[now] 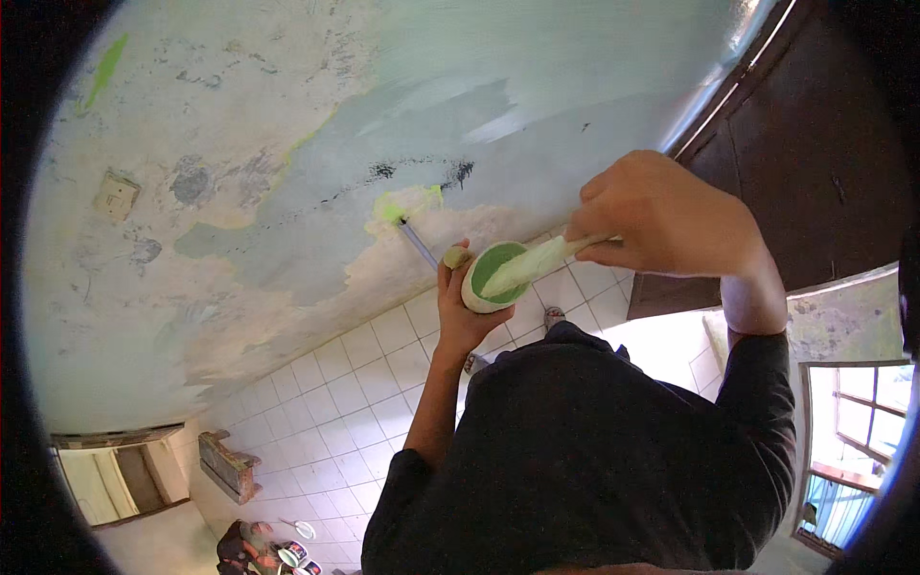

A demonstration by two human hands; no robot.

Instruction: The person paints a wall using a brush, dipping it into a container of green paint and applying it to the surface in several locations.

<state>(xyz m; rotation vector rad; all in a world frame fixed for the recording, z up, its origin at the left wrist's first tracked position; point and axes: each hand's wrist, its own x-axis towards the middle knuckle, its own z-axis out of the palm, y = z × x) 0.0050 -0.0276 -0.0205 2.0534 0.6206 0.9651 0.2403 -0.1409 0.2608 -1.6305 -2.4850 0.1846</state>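
Close before the wall (287, 115), 2 hands near together but not touching. Left hand (458, 311) clamped around a small cup (476, 287) of green paint, held up from below. Right hand (671, 216) closed on the handle of a pale-green-coated brush (537, 264), its tip down inside the cup. Thin blue rod (418, 245) rising from behind the left hand toward the wall; held or not, cannot tell.

By judgement, early in the work: only 1 small bright green patch (407, 203) on the wall, just beside the rod's upper end, plus 1 thin green streak (107, 67) far to the upper left. All the rest uncovered by green: broad grey-blue areas, bare whitish plaster, dark smudges, 1 switch plate (116, 195).

Around: white tiled floor (364, 383), a dark brown door (815, 144) on the right, a bright window (853, 431) lower right, a wooden bench (228, 465) and some small paint tins (292, 554) at lower left.
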